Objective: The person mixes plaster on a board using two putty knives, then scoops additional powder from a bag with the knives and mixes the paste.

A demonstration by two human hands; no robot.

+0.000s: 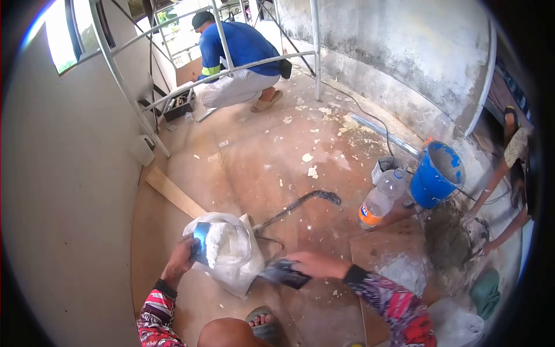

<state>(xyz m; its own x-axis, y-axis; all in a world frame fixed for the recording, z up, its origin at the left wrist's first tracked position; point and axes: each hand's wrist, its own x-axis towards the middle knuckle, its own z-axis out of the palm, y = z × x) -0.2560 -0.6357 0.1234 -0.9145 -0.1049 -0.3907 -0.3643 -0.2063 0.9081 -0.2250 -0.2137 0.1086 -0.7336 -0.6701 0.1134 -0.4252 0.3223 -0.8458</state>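
Observation:
A white plastic bag point(243, 260) of white powder sits on the floor in front of me. My left hand point(180, 254) is closed on a broad putty knife point(200, 238) with a shiny bluish blade, held over the bag's left side. White powder lies along the blade's right edge. My right hand point(319, 265) is closed on a dark, flat, blade-like thing point(285, 273), blurred, beside the bag's lower right. Its exact kind does not show. My sandalled foot point(263, 324) is just below the bag.
A crouching person point(240, 58) in blue works beyond metal scaffolding point(317, 52). To the right stand a blue bucket point(430, 179) and a plastic bottle point(378, 199). Another person's hands point(480, 234) reach toward wet grey mortar point(448, 240). A wooden board point(175, 192) lies left.

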